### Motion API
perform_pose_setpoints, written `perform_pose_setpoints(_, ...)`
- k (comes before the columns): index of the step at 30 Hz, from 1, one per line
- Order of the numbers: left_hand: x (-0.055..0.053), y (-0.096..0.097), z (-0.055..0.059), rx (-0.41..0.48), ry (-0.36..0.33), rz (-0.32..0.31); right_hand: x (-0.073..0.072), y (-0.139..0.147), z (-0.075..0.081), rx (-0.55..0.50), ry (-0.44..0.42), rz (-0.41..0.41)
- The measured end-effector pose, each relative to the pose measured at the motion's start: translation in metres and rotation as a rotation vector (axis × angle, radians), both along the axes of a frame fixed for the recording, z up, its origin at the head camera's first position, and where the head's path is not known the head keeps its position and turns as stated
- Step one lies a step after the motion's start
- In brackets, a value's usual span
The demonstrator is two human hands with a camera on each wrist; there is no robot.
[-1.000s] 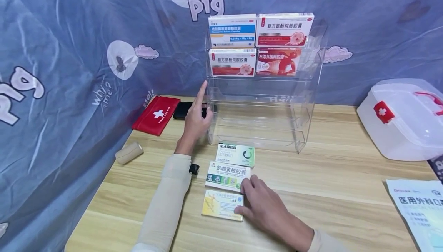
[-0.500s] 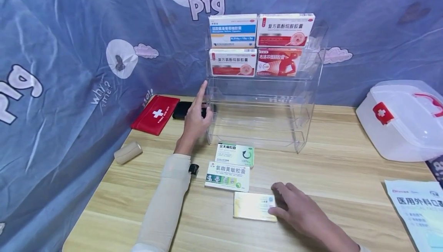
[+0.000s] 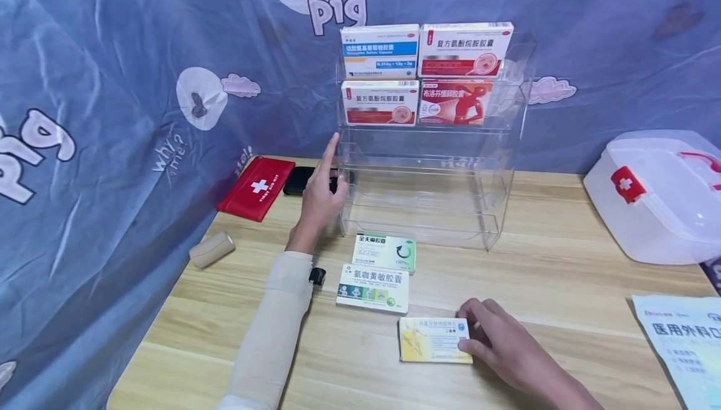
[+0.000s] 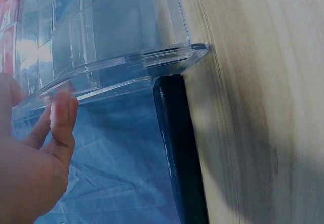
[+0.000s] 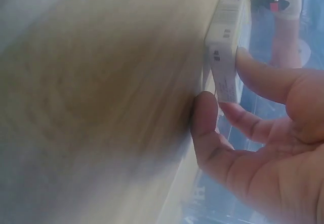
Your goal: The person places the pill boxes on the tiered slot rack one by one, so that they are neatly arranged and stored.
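Observation:
My right hand (image 3: 507, 344) pinches the right end of a yellow-and-white medicine box (image 3: 428, 341), thumb on its printed face. In the right wrist view, the thumb and fingers stand at the end of that medicine box (image 5: 225, 57), close to the wood. My left hand (image 3: 322, 194) rests against the left side of a clear acrylic rack (image 3: 428, 178), index finger stretched up along its edge. The left wrist view has the left hand's (image 4: 38, 158) fingertips at the clear side panel. Two medicine boxes, one green-and-white (image 3: 384, 252) and one white with a green band (image 3: 373, 288), lie before the rack.
Medicine boxes (image 3: 380, 53) fill two upper tiers of the rack. To its left are a red first-aid pouch (image 3: 256, 188), a black case (image 3: 298, 181) and a beige roll (image 3: 212, 249). At right stand a white first-aid case (image 3: 659, 197) and a mask packet (image 3: 684, 341).
My right hand has slid the yellow-and-white medicine box to the right, away from below the other two boxes. The left hand has stayed at the rack's side.

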State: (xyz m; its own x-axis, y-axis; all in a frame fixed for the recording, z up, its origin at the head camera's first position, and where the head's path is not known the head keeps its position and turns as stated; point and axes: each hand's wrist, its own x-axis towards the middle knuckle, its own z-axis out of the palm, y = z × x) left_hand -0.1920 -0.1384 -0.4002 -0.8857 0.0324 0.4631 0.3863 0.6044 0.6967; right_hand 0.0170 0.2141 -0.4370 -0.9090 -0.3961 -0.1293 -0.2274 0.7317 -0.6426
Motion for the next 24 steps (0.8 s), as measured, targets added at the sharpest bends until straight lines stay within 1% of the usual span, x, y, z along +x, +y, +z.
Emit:
perform_pose_setpoints(4, 0.000, -0.002, 0.001, 0.000, 0.000, 0.002, -0.002, -0.002, 0.000, -0.120, -0.029, 0.048)
perform_pose_setpoints(6, -0.001, -0.002, 0.001, -0.001, 0.002, -0.003, -0.003, -0.003, 0.001, -0.158, -0.029, 0.053)
perform_pose_setpoints(9, -0.001, -0.002, 0.000, 0.000, 0.009, -0.012, -0.007, -0.003, 0.007, -0.186, -0.006, 0.022)
perform_pose_setpoints(12, -0.001, -0.001, 0.000, 0.000, 0.010, -0.014, -0.017, -0.001, 0.020, -0.209, 0.052, -0.022)
perform_pose_setpoints(14, -0.001, -0.001, 0.000, 0.004, 0.008, -0.010, -0.028, 0.001, 0.033, -0.222, 0.097, -0.051)
perform_pose_setpoints(17, 0.000, -0.001, 0.001, 0.005, 0.005, -0.005, -0.050, 0.004, 0.054, -0.228, 0.188, -0.081)
perform_pose_setpoints(21, -0.001, -0.002, 0.000, 0.000, 0.005, -0.006, -0.083, 0.004, 0.083, -0.207, 0.325, -0.148)
perform_pose_setpoints(24, -0.001, -0.001, 0.000, -0.005, 0.010, -0.010, -0.110, -0.001, 0.103, -0.197, 0.455, -0.201)
